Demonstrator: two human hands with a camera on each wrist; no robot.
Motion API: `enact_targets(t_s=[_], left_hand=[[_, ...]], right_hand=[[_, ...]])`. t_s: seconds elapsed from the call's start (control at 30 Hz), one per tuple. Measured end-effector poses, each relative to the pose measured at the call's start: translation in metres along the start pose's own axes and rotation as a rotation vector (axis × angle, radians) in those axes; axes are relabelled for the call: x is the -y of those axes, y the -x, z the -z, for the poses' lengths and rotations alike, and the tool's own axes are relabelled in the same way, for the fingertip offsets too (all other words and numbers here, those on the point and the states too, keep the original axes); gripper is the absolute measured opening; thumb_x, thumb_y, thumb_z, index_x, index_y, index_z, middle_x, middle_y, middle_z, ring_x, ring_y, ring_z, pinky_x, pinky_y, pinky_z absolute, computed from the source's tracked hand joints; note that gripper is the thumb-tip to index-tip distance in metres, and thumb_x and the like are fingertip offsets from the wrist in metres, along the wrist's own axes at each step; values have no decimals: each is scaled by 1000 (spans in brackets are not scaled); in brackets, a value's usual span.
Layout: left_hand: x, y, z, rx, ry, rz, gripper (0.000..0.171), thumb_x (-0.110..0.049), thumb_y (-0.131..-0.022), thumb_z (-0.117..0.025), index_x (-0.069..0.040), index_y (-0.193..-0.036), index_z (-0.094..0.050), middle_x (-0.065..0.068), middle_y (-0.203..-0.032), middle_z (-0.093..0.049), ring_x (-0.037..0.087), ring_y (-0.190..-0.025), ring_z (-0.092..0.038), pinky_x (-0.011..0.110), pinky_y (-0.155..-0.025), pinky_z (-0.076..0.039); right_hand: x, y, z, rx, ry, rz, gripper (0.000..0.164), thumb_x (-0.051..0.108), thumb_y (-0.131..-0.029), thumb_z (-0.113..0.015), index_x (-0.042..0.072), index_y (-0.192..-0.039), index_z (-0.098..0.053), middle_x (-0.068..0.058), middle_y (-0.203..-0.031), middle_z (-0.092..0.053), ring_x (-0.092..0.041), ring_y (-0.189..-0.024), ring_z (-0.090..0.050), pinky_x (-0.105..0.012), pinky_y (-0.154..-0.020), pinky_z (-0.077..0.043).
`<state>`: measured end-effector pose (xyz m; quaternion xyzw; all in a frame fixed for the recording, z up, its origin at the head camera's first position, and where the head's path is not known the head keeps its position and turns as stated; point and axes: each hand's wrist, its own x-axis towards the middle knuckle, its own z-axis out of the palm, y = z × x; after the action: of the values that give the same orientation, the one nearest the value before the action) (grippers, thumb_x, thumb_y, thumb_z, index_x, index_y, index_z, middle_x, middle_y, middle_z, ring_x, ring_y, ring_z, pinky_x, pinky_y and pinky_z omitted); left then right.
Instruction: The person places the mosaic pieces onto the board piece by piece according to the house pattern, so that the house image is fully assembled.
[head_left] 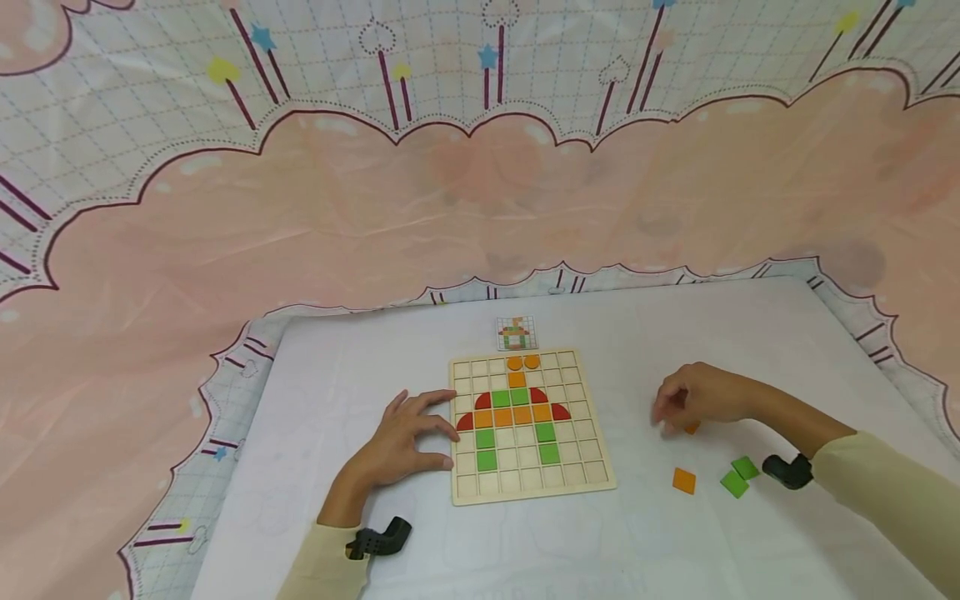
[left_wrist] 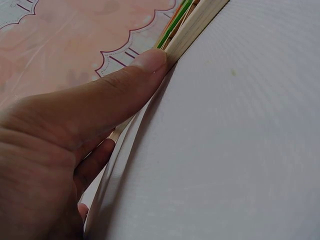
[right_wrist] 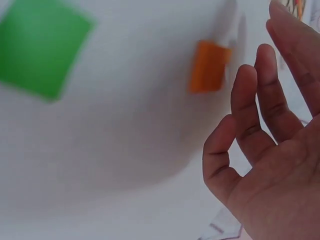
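A square wooden grid board (head_left: pixel 517 483) holds orange, green and red pieces laid in a pattern. My left hand (head_left: pixel 401 437) rests at its left edge, thumb and fingers spread and touching the rim; the left wrist view shows the thumb (left_wrist: pixel 115 90) against the board's side (left_wrist: pixel 187 37). To the right of the board, my right hand (head_left: pixel 701 396) hovers low over the table, fingers loosely bent. Partly under it lies an orange square tile (head_left: pixel 692 428). In the right wrist view no piece shows in the fingers (right_wrist: pixel 245 105); the thumb is hidden.
A small pattern card (head_left: pixel 516 332) lies just beyond the board. Nearer my right forearm are another orange tile (head_left: pixel 684 481) and two green tiles (head_left: pixel 734 483), which touch each other. A cloud-patterned cloth (head_left: pixel 480 200) surrounds the white tabletop (head_left: pixel 360 358).
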<state>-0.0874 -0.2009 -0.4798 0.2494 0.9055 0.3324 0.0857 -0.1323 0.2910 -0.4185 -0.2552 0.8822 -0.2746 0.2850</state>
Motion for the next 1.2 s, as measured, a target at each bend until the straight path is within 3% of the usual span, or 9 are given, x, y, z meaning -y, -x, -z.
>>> enact_targets(t_s=[0.4,0.7,0.9,1.2], left_hand=[[0,0,0,-5,-4,-2,27,-38,-72,-90,-39,-94,-74,0,-157,-47,30,-149,-40,61,-126,-2],[1,0,-1,-3,-4,6,28,-37,-72,-91,-40,-94,-74,-1,-158,-47,30,-149,-40,61,-127,-1],[1,0,0,-8,-13,0,28,-36,-72,-91,-39,-94,-74,-1,-158,-47,30,-149,-40,61,-127,-1],[1,0,-1,-6,0,-9,28,-37,-72,-91,-39,-95,-74,-1,-158,-47,30,-149,-40,61,-127,-1]], right_hand=[[-41,42,0,43,-62,-95,15,26,-82,-85,25,-92,-75,8,-86,-66,-7,-80,-55,-20,-67,-48],[-59,69,0,91,-73,-76,22,23,-76,-89,24,-90,-72,6,-84,-62,-7,-79,-54,-21,-64,-48],[-65,70,0,43,-15,-5,17,25,-80,-85,28,-89,-71,12,-80,-62,-4,-77,-55,-20,-64,-49],[-65,62,0,-107,32,-92,13,19,-88,-79,24,-96,-71,11,-78,-58,-3,-78,-53,-19,-66,-47]])
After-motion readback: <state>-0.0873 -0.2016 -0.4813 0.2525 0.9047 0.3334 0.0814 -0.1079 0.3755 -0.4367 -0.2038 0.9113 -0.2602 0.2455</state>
